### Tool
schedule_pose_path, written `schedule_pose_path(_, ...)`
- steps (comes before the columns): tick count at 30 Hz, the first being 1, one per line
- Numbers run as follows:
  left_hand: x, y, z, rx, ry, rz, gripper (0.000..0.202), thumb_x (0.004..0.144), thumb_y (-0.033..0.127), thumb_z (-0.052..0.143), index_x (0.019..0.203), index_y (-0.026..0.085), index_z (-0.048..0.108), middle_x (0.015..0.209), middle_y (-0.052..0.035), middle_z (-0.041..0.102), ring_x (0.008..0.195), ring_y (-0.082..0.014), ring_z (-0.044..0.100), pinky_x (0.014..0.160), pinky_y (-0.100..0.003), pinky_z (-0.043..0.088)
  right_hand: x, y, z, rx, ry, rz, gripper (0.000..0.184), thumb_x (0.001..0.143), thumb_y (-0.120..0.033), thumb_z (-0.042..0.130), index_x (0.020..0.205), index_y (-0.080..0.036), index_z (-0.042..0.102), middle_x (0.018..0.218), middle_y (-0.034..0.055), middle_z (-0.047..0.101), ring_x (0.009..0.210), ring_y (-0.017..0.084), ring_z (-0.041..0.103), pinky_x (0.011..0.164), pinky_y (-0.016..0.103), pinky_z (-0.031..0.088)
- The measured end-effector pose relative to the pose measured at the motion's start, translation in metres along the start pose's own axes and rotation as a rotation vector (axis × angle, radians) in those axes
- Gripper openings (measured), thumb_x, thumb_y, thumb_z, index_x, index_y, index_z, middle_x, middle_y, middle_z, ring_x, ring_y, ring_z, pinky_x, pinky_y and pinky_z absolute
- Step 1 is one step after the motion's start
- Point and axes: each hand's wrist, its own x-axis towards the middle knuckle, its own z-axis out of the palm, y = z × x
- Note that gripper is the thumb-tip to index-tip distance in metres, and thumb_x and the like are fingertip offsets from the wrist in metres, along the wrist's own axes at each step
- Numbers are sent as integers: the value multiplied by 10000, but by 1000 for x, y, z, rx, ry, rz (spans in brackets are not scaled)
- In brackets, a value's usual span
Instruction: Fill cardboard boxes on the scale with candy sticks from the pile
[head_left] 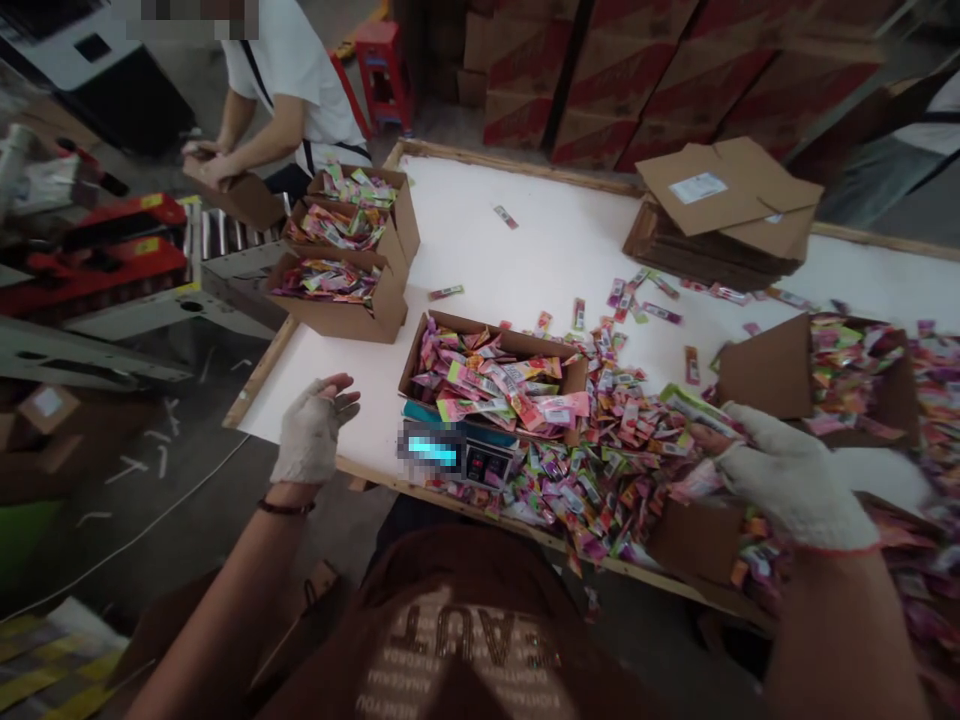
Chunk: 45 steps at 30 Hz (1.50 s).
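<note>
My right hand (pixel 780 475), in a white glove with bare fingertips, grips a few candy packets (pixel 699 408) above the loose heap (pixel 592 490). My left hand (pixel 315 430), gloved the same way, hovers over the table's left front corner with its fingers apart and nothing in them. Between my hands a cardboard box (pixel 409 375) full of small colourful packets sits on a digital scale (pixel 491 462) with a lit display. Several filled boxes (pixel 352 318) stand in a row at the left table edge.
A stack of flattened cartons (pixel 705 235) lies at the back right. More packet-filled boxes (pixel 765 370) stand to the right. Across the table's left end a person (pixel 292 100) handles a small box by a roller conveyor (pixel 225 228). A wooden rim (pixel 517 165) edges the white table.
</note>
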Motion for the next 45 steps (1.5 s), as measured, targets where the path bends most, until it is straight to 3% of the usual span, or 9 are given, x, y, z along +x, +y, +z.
schedule_pose_path(7, -1, 3, 12, -2, -62, 11, 341, 624, 371, 772, 903, 177, 745, 1033, -61, 734, 832, -175, 689, 726, -293, 567, -13, -22, -4, 58, -104, 139, 531, 556, -591, 676, 926, -209, 684, 550, -22, 540, 515, 165, 435, 479, 291, 373)
schedule_pose_path(13, -3, 0, 3, 3, -34, -12, 383, 589, 388, 792, 902, 173, 745, 1028, -50, 732, 826, -168, 687, 716, -284, 563, -8, -25, -3, 38, -107, 107, 552, 558, -612, 722, 918, -194, 709, 521, -21, 523, 496, 160, 432, 445, 283, 355)
schedule_pose_path(18, -2, -3, -4, 6, 3, -47, 355, 582, 372, 770, 876, 175, 742, 1009, -50, 732, 815, -168, 682, 707, -280, 563, -7, -65, 4, 230, -121, -153, 423, 722, -587, 788, 901, -213, 701, 598, -30, 546, 493, 132, 471, 439, 250, 394)
schedule_pose_path(23, -7, -5, 3, 16, -11, -77, 358, 546, 371, 782, 846, 179, 746, 989, -52, 737, 820, -181, 683, 707, -286, 571, 6, -130, 32, 533, -38, -470, 467, 948, -674, 650, 1017, -214, 623, 697, -41, 585, 452, 83, 429, 395, 224, 341)
schedule_pose_path(28, -13, -5, 1, 4, -18, -78, 377, 549, 385, 792, 862, 178, 750, 998, -58, 738, 835, -188, 685, 713, -289, 573, 18, -154, 53, 524, -66, -522, 515, 949, -753, 612, 931, -241, 563, 689, -38, 583, 463, 95, 464, 399, 236, 387)
schedule_pose_path(34, -10, -6, -13, 1, 56, -79, 295, 610, 342, 736, 861, 185, 730, 1015, -67, 727, 832, -185, 675, 717, -295, 563, 12, -119, 31, 580, 30, -244, 528, 855, -780, 682, 901, -287, 499, 684, -37, 604, 426, 137, 510, 343, 259, 388)
schedule_pose_path(40, -3, -6, -13, 19, 39, -63, 262, 656, 328, 720, 875, 185, 724, 1033, -73, 720, 839, -187, 671, 728, -305, 558, 16, -25, 23, -53, 81, 43, 301, 855, -584, 575, 847, -284, 546, 586, -10, 506, 516, 211, 503, 501, 330, 394)
schedule_pose_path(43, 5, 1, -2, 14, -30, -7, 267, 683, 341, 735, 901, 186, 735, 1053, -75, 725, 846, -181, 674, 750, -305, 555, 14, 4, 30, -335, -52, 51, 237, 736, -417, 688, 885, -257, 596, 695, 58, 620, 635, 262, 588, 612, 380, 450)
schedule_pose_path(45, 11, 11, 13, 20, -93, 30, 257, 702, 342, 734, 909, 189, 736, 1064, -81, 731, 855, -186, 678, 759, -312, 551, 10, 9, 36, -354, -76, 2, 374, 713, -379, 701, 1049, -216, 665, 849, 110, 705, 761, 301, 661, 693, 397, 497)
